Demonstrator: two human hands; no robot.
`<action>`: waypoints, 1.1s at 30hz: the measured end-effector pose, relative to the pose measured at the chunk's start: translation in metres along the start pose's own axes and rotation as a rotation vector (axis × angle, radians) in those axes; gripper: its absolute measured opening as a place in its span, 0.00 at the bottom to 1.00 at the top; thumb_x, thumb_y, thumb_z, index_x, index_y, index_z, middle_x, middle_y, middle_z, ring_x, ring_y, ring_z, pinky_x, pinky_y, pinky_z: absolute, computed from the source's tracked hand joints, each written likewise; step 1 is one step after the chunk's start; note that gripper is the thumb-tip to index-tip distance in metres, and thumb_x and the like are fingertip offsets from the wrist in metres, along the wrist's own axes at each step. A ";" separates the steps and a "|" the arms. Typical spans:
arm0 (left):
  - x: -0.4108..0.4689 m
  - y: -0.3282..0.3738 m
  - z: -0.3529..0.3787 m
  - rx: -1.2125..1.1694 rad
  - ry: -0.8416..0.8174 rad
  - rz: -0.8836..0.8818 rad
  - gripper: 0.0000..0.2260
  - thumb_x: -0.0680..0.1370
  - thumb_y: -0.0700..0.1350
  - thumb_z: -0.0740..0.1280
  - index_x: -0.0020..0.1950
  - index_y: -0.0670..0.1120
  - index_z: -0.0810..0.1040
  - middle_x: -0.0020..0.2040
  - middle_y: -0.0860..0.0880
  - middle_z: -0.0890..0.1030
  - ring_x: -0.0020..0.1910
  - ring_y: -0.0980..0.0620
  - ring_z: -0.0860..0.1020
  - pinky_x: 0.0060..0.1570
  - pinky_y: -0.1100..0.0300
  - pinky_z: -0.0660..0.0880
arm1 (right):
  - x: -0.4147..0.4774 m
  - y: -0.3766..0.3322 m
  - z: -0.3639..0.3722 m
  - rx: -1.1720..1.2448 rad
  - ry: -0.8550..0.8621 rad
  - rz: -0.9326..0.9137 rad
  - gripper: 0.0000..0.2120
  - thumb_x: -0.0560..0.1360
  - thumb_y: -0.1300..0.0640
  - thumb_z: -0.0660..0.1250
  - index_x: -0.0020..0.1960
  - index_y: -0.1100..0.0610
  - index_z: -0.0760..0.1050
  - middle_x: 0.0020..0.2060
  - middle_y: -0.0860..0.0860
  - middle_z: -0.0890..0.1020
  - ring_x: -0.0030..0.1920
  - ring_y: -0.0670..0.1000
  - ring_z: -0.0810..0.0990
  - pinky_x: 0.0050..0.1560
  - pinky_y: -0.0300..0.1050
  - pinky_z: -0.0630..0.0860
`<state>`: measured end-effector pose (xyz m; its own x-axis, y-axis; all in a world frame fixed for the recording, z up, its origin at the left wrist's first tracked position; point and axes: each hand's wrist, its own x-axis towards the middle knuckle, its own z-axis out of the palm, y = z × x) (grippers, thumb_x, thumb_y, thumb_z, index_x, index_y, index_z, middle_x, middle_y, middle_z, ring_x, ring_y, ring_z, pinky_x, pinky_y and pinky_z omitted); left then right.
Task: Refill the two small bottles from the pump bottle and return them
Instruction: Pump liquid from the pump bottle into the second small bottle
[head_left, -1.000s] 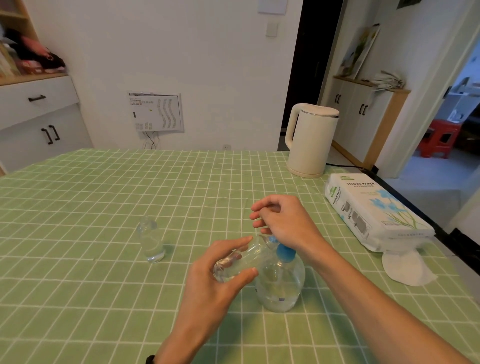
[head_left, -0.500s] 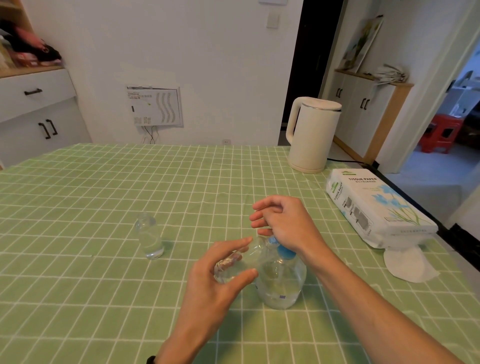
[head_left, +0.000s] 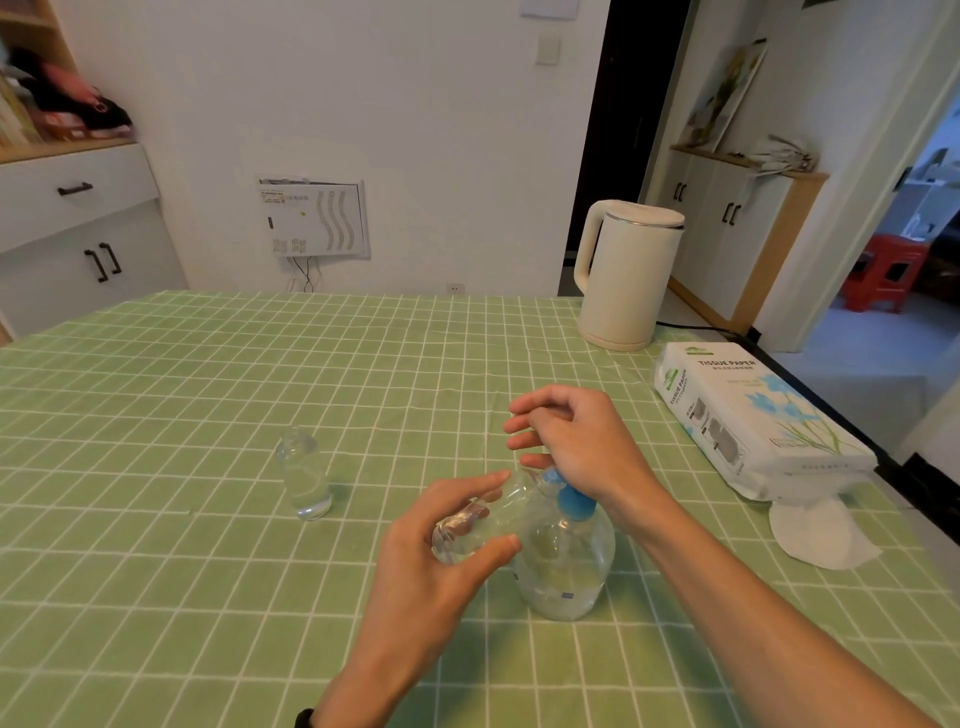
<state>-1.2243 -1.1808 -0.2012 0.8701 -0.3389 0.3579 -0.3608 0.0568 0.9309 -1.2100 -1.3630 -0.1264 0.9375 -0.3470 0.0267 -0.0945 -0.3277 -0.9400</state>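
Observation:
A clear round pump bottle with a blue pump collar stands on the green checked tablecloth near the front. My right hand rests on top of its pump head, which the palm hides. My left hand holds a small clear bottle tilted on its side, its mouth against the pump's spout. A second small clear bottle stands upright and uncapped to the left, apart from both hands, with some clear liquid in it.
A cream electric kettle stands at the table's far right, its cord running off the edge. A white tissue paper pack lies along the right edge with a loose tissue in front of it.
Both hands and the bottles keep the same pose. Only the head camera has shifted slightly.

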 end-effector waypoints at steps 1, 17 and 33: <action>0.000 0.000 0.000 0.000 0.003 0.003 0.21 0.72 0.41 0.81 0.62 0.59 0.86 0.57 0.57 0.87 0.61 0.55 0.84 0.61 0.66 0.79 | -0.001 0.000 0.000 0.013 0.001 0.000 0.14 0.83 0.68 0.59 0.52 0.58 0.83 0.44 0.52 0.88 0.42 0.47 0.88 0.41 0.40 0.85; -0.002 -0.001 0.001 0.014 -0.003 -0.021 0.21 0.72 0.40 0.81 0.63 0.55 0.85 0.57 0.57 0.87 0.61 0.55 0.84 0.62 0.63 0.80 | 0.000 0.004 0.001 -0.037 -0.027 0.057 0.14 0.82 0.68 0.60 0.52 0.57 0.82 0.45 0.51 0.88 0.41 0.46 0.88 0.41 0.45 0.86; -0.002 -0.006 -0.001 0.031 -0.001 -0.011 0.22 0.72 0.38 0.81 0.63 0.54 0.86 0.56 0.56 0.87 0.60 0.56 0.84 0.60 0.67 0.79 | 0.001 0.008 0.003 -0.041 -0.010 0.062 0.15 0.80 0.69 0.59 0.51 0.58 0.83 0.43 0.52 0.88 0.40 0.46 0.88 0.38 0.42 0.84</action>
<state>-1.2237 -1.1800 -0.2077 0.8737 -0.3405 0.3474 -0.3613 0.0240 0.9321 -1.2092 -1.3631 -0.1346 0.9326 -0.3592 -0.0351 -0.1663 -0.3414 -0.9251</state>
